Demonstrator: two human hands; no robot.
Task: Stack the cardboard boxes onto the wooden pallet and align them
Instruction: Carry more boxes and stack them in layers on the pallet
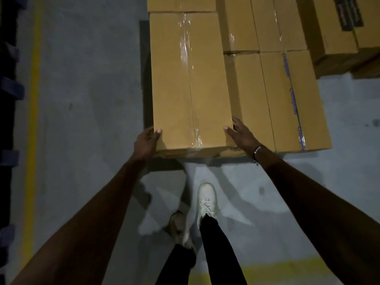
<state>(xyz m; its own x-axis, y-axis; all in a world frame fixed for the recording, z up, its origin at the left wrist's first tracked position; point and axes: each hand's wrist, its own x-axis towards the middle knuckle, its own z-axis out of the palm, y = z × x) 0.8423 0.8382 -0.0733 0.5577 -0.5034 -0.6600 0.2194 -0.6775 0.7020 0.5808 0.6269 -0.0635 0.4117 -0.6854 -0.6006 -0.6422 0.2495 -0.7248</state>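
**At the pallet's near edge: squaring up a top box**

Head view. On top of the stack, nearest the person, sits the large cardboard box (pixel 190 85), long side running away from the camera, clear tape down its centre seam. Left hand (pixel 146 142) wraps the near-left corner, thumb on the top face, fingers hidden down the side. Right hand (pixel 241 134) lies spread at the near-right corner, thumb on top, fingers reaching into the seam against the neighbouring box (pixel 287 99), which sits lower and carries blue printed tape. Neither hand is closed in a fist; both are open palms pressing the box between them.

More boxes (pixel 259 23) fill the rows behind. Another stack (pixel 337 33) stands apart at upper right. Wooden pallet (pixel 144 79) shows only as a dark strip along the stack's left side. Grey concrete floor (pixel 86 99), yellow line (pixel 35 99) at left, white shoe (pixel 206 200) stepping toward the load.

Judgement: box appears landed; step in hand is alignment. To do it well, push evenly with both palms so the box slides without twisting, bring its near face flush with the layer below, close the gap at the right seam, and withdraw the right fingers before the boxes meet. Near bottom edge looks slightly crushed; avoid dragging on it.
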